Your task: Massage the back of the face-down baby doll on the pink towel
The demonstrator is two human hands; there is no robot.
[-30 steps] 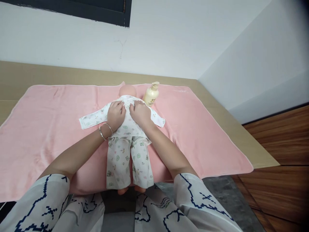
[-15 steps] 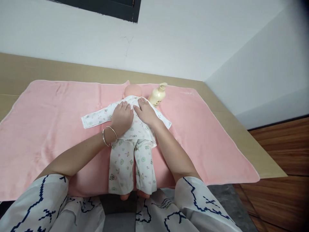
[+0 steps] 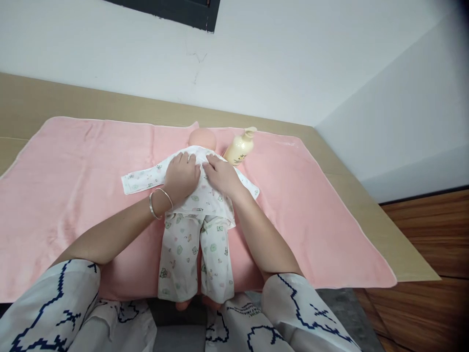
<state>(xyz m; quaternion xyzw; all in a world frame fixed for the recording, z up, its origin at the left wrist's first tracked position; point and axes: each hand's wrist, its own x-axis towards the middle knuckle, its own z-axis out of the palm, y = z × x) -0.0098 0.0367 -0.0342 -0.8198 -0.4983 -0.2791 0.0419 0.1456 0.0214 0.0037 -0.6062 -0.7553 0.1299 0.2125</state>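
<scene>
A baby doll (image 3: 201,139) in a white printed top and trousers lies face down on a pink towel (image 3: 73,186), its head toward the wall. My left hand (image 3: 180,177), with bracelets at the wrist, lies flat on the left side of the doll's back, fingers stretched out. My right hand (image 3: 219,173) rests flat on the right side of the back, fingertips near the collar. The two hands almost touch at the middle. Neither hand grips anything. The doll's feet (image 3: 181,305) hang over the near edge.
A cream pump bottle (image 3: 240,148) lies tilted on the towel just right of the doll's head. The towel covers a tan surface (image 3: 351,181) against a white wall. Wooden floor (image 3: 428,244) shows at the right, a grey mat (image 3: 344,313) below.
Both hands stay flat on the doll's back, shifting only slightly. The view has drifted, so everything sits a little differently in the picture.
</scene>
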